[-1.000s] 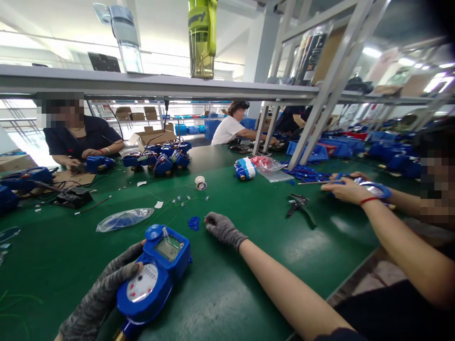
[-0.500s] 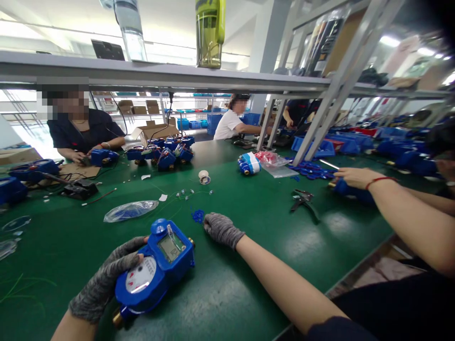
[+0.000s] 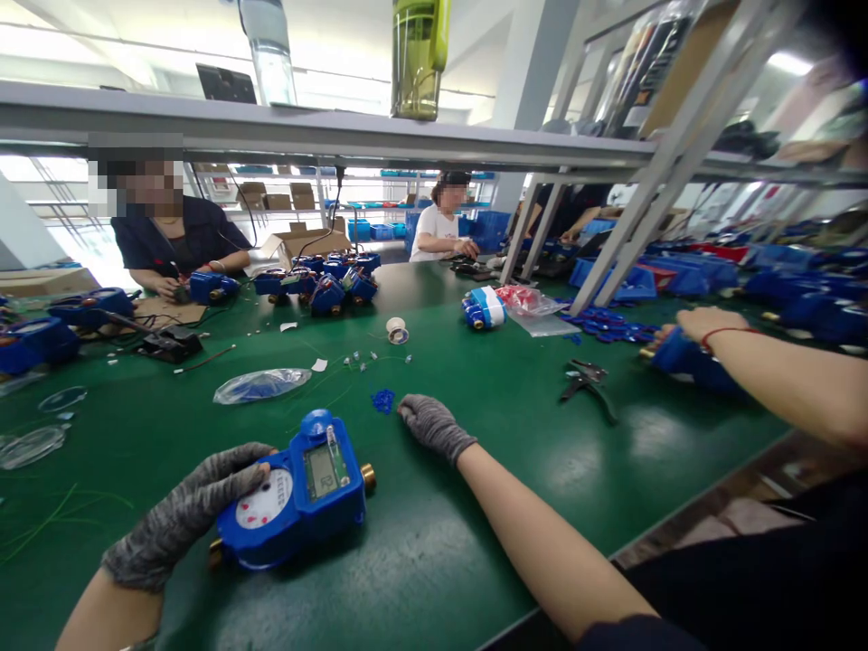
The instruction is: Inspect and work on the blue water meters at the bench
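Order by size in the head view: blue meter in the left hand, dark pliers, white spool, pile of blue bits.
1. Blue meter: largest, though nearest the camera.
2. Dark pliers.
3. White spool and pile of blue bits: too alike to rank.

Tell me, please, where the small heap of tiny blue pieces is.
In the head view, the heap lies on the green table, just left of the right hand.

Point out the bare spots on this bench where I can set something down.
Bare bench shows between the meter and the right forearm, and between the right hand and the pliers. It is crowded at the far side, with clustered meters, and by the shelf post, where blue parts lie heaped. Blue bits sit beside the right hand.
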The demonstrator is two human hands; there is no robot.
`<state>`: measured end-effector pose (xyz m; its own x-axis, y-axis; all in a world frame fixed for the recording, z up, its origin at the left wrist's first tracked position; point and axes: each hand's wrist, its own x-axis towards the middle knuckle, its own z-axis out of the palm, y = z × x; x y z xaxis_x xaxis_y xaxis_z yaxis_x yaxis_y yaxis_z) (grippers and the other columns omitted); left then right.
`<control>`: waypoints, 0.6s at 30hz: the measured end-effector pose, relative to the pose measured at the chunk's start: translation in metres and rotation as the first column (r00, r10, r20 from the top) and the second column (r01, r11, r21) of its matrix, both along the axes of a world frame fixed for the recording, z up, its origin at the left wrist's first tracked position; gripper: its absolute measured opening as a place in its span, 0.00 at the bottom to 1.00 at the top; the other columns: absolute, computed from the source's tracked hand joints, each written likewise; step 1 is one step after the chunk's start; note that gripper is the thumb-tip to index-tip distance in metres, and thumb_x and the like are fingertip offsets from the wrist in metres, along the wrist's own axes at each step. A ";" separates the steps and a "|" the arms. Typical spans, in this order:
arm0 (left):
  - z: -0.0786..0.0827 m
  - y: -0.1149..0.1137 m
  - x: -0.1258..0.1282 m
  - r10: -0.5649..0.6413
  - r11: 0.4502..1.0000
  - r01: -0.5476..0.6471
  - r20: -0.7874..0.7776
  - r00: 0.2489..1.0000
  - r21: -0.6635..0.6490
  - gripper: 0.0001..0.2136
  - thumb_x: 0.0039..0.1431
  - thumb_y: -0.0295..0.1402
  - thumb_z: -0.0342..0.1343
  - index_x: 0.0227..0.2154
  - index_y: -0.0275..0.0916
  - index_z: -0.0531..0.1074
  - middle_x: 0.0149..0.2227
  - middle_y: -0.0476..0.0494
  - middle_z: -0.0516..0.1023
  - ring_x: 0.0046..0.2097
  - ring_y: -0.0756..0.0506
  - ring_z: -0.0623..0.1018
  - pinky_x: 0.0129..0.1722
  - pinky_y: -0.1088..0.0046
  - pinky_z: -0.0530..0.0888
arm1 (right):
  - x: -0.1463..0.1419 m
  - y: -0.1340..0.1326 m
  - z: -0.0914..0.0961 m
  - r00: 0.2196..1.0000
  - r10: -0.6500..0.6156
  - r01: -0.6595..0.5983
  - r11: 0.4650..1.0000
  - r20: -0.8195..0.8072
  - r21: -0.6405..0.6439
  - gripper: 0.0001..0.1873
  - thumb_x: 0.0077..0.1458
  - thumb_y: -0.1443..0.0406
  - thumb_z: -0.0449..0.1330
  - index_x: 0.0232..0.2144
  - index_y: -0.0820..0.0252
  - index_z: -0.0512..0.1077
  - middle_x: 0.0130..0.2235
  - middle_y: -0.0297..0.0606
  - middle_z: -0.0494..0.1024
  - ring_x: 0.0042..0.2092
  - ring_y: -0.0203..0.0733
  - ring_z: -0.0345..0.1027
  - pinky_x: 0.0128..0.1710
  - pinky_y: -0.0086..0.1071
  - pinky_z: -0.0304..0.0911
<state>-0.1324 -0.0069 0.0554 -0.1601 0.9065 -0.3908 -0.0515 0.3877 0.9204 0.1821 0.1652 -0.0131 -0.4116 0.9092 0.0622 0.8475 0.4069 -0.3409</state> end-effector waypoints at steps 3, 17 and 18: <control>-0.006 0.007 0.005 -0.027 1.000 0.027 0.053 0.998 0.006 0.20 0.49 0.38 0.68 0.46 0.41 0.75 0.43 0.40 0.80 0.39 0.42 0.80 0.33 0.74 0.78 | 0.006 0.003 0.003 0.998 0.037 -0.038 0.999 -0.042 -0.029 0.14 0.61 0.63 0.50 0.41 0.61 0.74 0.40 0.40 0.78 0.40 0.37 0.70 0.40 0.26 0.61; -0.010 0.015 0.006 -0.144 0.988 0.137 0.092 0.985 0.075 0.17 0.52 0.37 0.64 0.45 0.39 0.75 0.47 0.38 0.78 0.43 0.38 0.78 0.39 0.67 0.78 | 0.006 0.005 0.001 0.998 0.013 -0.015 1.000 -0.058 -0.021 0.11 0.57 0.66 0.53 0.37 0.62 0.74 0.39 0.43 0.78 0.39 0.40 0.69 0.40 0.29 0.60; -0.011 0.015 0.005 -0.141 0.988 0.135 0.091 0.986 0.075 0.17 0.52 0.37 0.64 0.45 0.38 0.75 0.47 0.38 0.78 0.43 0.38 0.78 0.39 0.67 0.78 | 0.008 0.006 0.000 0.998 0.000 -0.002 1.000 -0.062 -0.021 0.11 0.57 0.65 0.52 0.37 0.62 0.74 0.39 0.43 0.78 0.38 0.40 0.69 0.40 0.29 0.60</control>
